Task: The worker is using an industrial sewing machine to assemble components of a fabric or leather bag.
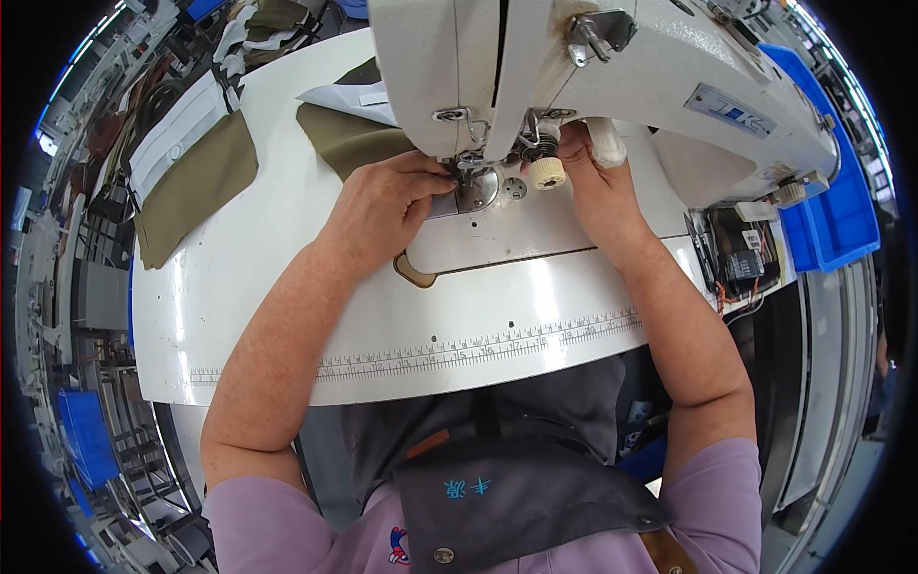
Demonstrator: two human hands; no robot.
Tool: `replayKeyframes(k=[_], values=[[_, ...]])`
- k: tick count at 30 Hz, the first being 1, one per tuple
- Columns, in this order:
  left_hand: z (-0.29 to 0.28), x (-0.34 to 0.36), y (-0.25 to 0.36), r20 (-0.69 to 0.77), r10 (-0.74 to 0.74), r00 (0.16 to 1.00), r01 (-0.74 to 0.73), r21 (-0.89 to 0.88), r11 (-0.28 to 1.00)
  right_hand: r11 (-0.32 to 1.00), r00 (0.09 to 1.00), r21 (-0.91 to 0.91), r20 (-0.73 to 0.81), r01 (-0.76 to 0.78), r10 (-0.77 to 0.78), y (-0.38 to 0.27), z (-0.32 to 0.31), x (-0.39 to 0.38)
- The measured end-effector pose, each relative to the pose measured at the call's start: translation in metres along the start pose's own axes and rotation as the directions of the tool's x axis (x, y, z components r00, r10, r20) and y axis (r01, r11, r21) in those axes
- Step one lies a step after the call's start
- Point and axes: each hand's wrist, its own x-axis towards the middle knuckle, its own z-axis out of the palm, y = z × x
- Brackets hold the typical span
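A white sewing machine (438, 67) stands over the table, its presser foot and needle area (469, 177) in front of me. My left hand (387, 201) is closed, thumb and fingertips together right at the left of the presser foot; what they pinch is hidden. Olive cloth (346, 142) with a white piece (349, 99) on it lies just behind that hand and runs out of sight behind the machine head. My right hand (604, 187) is bent closed beside the cream tension knob (548, 172), one finger in a white covering. Its other fingertips are partly hidden by the machine.
Another olive piece with a white band (203, 182) lies at the table's left. A printed ruler (478, 355) follows the front edge. At the right sit a small tray of tools (736, 251) and a blue bin (830, 225). More cloth (277, 19) is heaped at the far left.
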Motion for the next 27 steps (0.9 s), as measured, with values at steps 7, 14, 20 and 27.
replayKeyframes(k=[7, 14, 20, 27], values=[[0.001, -0.003, 0.003, -0.003, -0.029, 1.0, 0.029, 0.002, 1.0, 0.99, 0.989, -0.031, 0.062, -0.136, 0.138, 0.008, -0.007, -0.004], [-0.006, -0.001, 0.008, -0.086, -0.072, 0.994, 0.083, 0.121, 0.989, 0.982, 0.985, -0.167, 0.132, -0.088, 0.11, 0.017, -0.009, -0.003], [0.005, 0.007, -0.006, -0.174, -0.138, 0.975, 0.163, 0.138, 0.977, 0.954, 0.97, -0.299, 0.227, -0.012, 0.083, 0.021, -0.009, -0.003], [0.02, 0.022, -0.044, -0.106, -0.245, 0.964, 0.267, 0.319, 0.91, 0.899, 0.939, -0.435, 0.289, -0.045, 0.187, 0.012, -0.004, -0.001]])
